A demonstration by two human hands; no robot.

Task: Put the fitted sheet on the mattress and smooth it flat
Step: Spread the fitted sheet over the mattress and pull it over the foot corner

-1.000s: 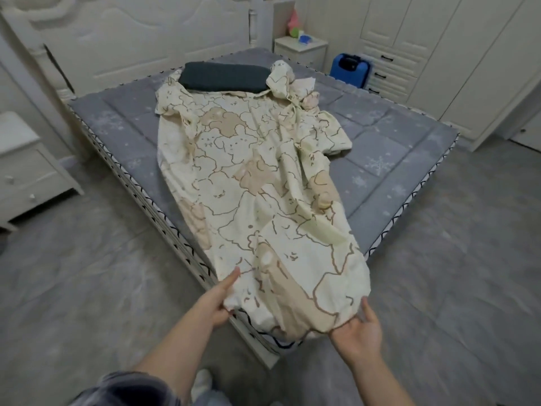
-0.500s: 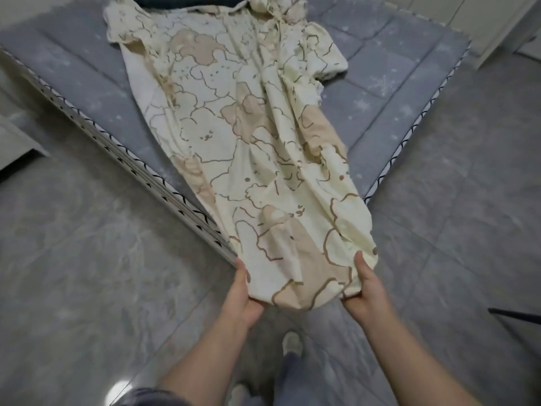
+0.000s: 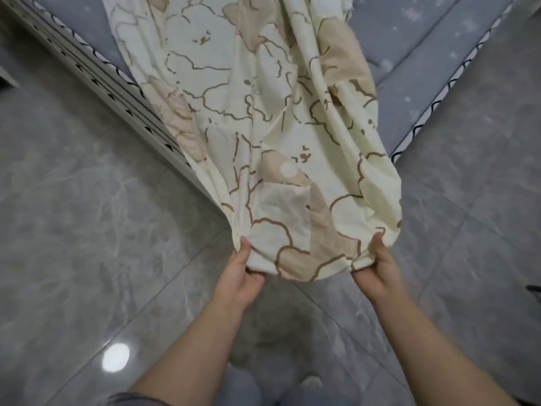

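The fitted sheet [image 3: 263, 118], cream w/ beige cloud-like print & brown outlines, lies bunched in a long strip from top center of the frame down over the corner of the grey mattress [image 3: 433, 45]. Its lower end hangs past the corner, above the grey tile floor [image 3: 87, 230]. Left hand [image 3: 241, 276], center-left, pinches the lower edge: thumb on top, fingers curled under the cloth. Right hand [image 3: 377, 269], center-right, grips the same edge the same way. Feet are blurred at bottom center.
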